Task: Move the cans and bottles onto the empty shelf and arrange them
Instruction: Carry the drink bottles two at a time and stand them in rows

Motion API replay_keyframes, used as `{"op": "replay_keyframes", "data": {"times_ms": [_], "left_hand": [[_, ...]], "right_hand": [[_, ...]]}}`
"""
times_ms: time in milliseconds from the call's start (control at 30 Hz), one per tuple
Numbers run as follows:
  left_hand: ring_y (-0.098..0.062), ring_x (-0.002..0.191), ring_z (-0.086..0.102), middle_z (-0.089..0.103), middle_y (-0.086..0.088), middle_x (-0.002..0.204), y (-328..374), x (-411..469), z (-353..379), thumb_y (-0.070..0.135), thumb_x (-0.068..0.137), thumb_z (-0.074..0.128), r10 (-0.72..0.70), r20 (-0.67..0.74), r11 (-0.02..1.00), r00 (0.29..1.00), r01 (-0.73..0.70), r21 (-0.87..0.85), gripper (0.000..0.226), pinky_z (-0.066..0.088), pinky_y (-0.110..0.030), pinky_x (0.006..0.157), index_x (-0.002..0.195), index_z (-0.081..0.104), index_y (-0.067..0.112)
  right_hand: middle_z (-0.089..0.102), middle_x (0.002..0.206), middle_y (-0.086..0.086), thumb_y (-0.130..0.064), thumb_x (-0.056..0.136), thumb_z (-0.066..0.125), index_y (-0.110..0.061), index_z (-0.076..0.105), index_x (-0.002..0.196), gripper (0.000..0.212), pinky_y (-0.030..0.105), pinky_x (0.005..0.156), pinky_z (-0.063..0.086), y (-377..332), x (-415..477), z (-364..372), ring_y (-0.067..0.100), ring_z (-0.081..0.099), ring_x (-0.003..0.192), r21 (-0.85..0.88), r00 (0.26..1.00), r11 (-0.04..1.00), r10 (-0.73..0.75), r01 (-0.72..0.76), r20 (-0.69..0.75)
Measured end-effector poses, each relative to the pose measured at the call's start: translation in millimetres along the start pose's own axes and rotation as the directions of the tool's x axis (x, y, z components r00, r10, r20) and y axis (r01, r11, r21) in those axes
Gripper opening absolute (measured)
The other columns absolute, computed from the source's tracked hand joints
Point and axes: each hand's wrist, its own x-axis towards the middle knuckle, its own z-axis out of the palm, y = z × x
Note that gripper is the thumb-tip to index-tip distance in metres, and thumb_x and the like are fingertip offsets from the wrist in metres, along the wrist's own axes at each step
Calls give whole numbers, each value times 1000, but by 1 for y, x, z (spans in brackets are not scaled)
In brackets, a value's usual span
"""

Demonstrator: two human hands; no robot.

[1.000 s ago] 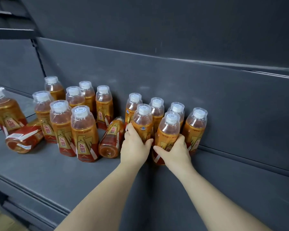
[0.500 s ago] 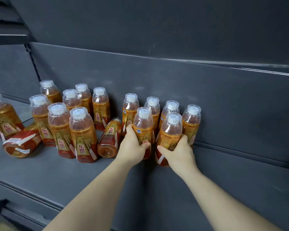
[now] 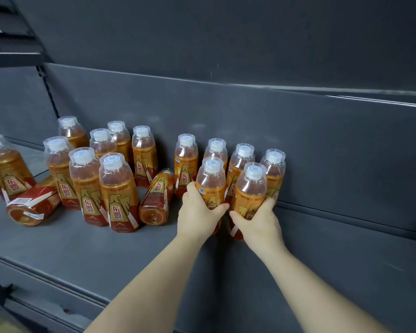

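Several orange drink bottles with clear caps stand on the dark grey shelf [image 3: 58, 243]. My left hand [image 3: 198, 212] grips the lower body of one upright front bottle [image 3: 211, 181]. Right beside it, my right hand [image 3: 257, 221] grips another upright front bottle [image 3: 250, 188]. Both bottles stand on the shelf, touching or nearly touching. Behind them a back row of bottles [image 3: 243, 162] stands against the rear panel. A fallen bottle [image 3: 156, 198] lies just left of my left hand. A left cluster of upright bottles [image 3: 117, 191] stands further left.
Another bottle lies on its side [image 3: 33, 206] at the far left, next to a standing bottle [image 3: 5, 169]. The shelf's rear panel [image 3: 322, 145] rises behind the bottles. The shelf front edge [image 3: 46, 277] runs lower left. Bare shelf stretches to the right.
Both hands keep their grip on the two front bottles, which have been pushed closer to the back row and now stand more upright. The view has shifted slightly.
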Motion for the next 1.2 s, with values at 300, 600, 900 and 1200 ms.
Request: {"op": "replay_keyframes", "data": {"times_ms": [300, 600, 900, 1200], "left_hand": [[-17, 119, 56, 49, 12, 122, -5, 0, 0, 36, 84, 78, 13, 20, 1000, 1000, -12, -25, 78, 50, -33, 96, 141, 27, 22], [-21, 114, 61, 59, 3, 125, 2, -2, -1, 43, 79, 81, 16, -39, 999, 999, -15, 36, 71, 55, -41, 95, 133, 39, 23], [-23, 121, 58, 57, 2, 131, 22, -40, 3, 43, 81, 79, 39, 37, 998, 999, -41, 47, 74, 52, -46, 100, 138, 35, 25], [-21, 119, 57, 57, 3, 129, 63, -123, 38, 41, 82, 79, 149, 195, 988, 969, -153, 5, 72, 51, -40, 98, 138, 36, 25]], "right_hand": [[55, 116, -4, -49, 80, 77, -25, 33, 131, 72, 31, 78, 51, 3, 1, 0, 18, 56, 100, -2, 1000, 1000, 5, -5, 8], [58, 120, -1, -49, 79, 78, -25, 35, 129, 70, 40, 86, 56, -3, -3, -5, 24, 60, 109, 3, 1000, 1000, 31, -31, 4], [56, 123, -2, -51, 80, 77, -25, 35, 130, 71, 35, 84, 52, 6, -37, -54, 18, 56, 105, -13, 998, 998, 55, -56, -40], [53, 116, -5, -50, 82, 76, -26, 34, 128, 67, 36, 89, 54, 42, -111, -127, 19, 58, 111, 11, 980, 991, 132, -131, -151]]}}
